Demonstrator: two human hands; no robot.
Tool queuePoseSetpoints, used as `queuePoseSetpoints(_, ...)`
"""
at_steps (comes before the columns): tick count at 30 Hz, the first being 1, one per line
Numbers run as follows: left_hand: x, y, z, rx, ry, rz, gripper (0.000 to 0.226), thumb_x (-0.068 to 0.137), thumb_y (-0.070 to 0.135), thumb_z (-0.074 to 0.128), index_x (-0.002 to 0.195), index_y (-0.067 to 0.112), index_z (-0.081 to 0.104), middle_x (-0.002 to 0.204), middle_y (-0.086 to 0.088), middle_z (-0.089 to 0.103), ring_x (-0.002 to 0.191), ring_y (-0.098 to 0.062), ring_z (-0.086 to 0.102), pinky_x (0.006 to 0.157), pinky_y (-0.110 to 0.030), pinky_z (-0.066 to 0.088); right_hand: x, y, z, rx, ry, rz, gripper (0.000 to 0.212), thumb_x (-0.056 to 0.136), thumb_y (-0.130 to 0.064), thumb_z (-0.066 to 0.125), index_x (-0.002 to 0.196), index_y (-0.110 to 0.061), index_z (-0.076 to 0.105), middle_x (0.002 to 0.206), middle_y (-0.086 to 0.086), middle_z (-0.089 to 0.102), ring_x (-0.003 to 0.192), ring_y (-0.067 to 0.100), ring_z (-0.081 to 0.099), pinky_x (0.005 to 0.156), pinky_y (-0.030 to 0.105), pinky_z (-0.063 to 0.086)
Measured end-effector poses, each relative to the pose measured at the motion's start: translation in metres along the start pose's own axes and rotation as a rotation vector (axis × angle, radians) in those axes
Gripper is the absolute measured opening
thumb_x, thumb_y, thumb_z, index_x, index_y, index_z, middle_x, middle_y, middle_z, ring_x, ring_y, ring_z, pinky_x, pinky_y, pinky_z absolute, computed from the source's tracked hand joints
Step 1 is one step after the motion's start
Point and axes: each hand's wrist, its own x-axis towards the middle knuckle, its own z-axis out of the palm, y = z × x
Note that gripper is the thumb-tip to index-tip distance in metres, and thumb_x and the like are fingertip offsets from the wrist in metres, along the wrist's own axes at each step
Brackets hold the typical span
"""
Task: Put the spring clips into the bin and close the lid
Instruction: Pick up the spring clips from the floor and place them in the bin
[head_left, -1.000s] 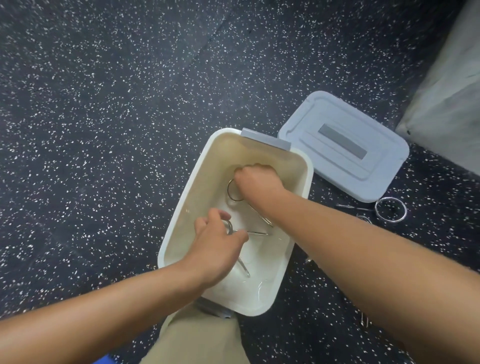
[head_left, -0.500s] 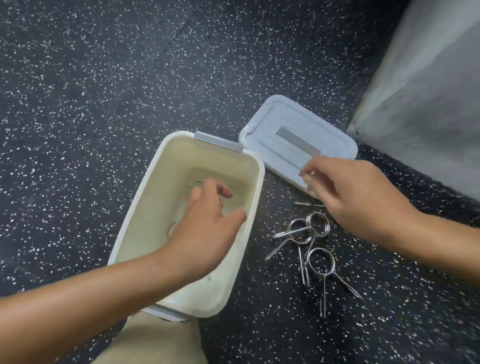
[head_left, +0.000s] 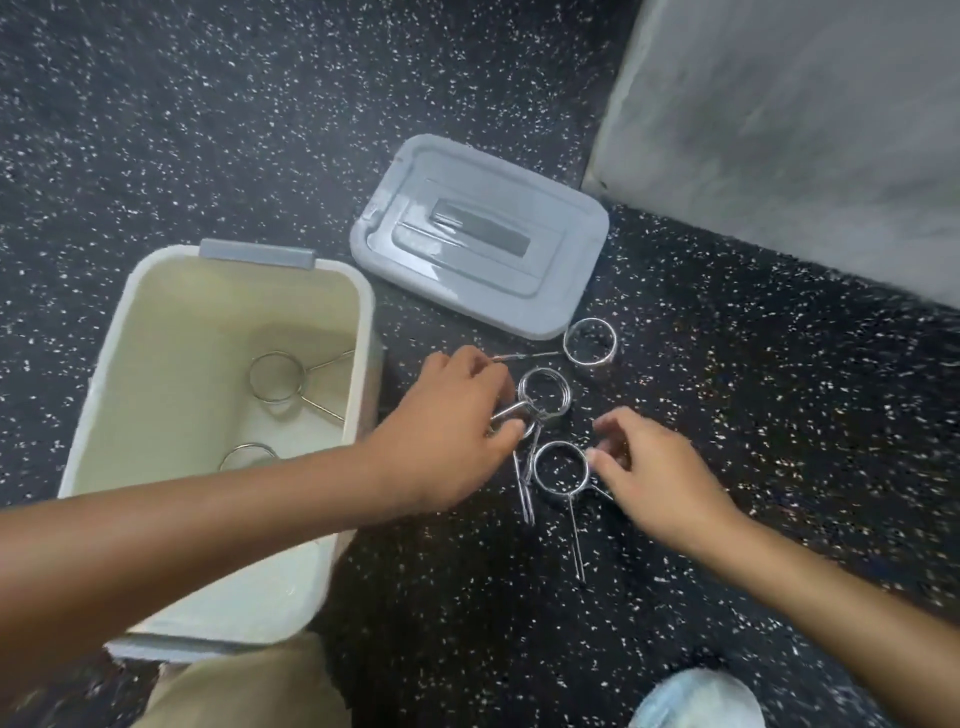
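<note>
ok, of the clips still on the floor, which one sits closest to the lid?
The spring clip farthest from the person, its ring almost at the grey lid edge. Neither hand touches it; the other floor clips lie clustered lower, between the hands.

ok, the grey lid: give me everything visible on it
The grey lid is a rounded rectangle, plastic by its look, with stepped raised panels and a darker recessed strip at its centre. It lies flat on the speckled floor, off the bin, beyond its far right corner, top side up. Neither hand touches it. One spring clip lies just past its near edge.
</note>
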Motion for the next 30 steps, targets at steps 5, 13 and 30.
queuePoseSetpoints(5, 0.039, -0.006, 0.033, 0.259, -0.084, 0.197, 0.031, 0.102, 0.023, 0.048, 0.131, 0.016, 0.057, 0.144, -0.004, 0.052, 0.123, -0.026, 0.047, 0.104, -0.044, 0.046, -0.010, 0.001, 0.030, -0.069, 0.018, -0.148, 0.048, 0.089, -0.043, 0.064, 0.133, -0.034, 0.046, 0.135, -0.011, 0.040, 0.120, 0.013, 0.048, 0.097, 0.034, 0.048)
queuePoseSetpoints(13, 0.071, -0.004, 0.052, 0.409, -0.162, 0.284, 0.026, 0.098, 0.014, 0.054, 0.124, 0.017, 0.054, 0.114, -0.005, 0.057, 0.099, -0.027, 0.060, 0.078, -0.044, 0.055, -0.014, 0.003, 0.044, -0.248, 0.045, -0.200, 0.034, 0.092, -0.039, 0.061, 0.120, -0.020, 0.060, 0.136, 0.000, 0.044, 0.119, 0.020, 0.047, 0.094, 0.033, 0.047)
queuePoseSetpoints(30, 0.052, 0.001, 0.016, 0.171, 0.060, 0.212, 0.016, 0.094, 0.014, 0.063, 0.086, 0.024, 0.054, 0.098, 0.000, 0.067, 0.085, -0.023, 0.064, 0.071, -0.040, 0.052, -0.020, 0.015, 0.046, -0.148, 0.137, -0.123, 0.023, 0.088, -0.041, 0.070, 0.091, -0.019, 0.065, 0.126, -0.004, 0.045, 0.093, 0.016, 0.058, 0.064, 0.034, 0.053)
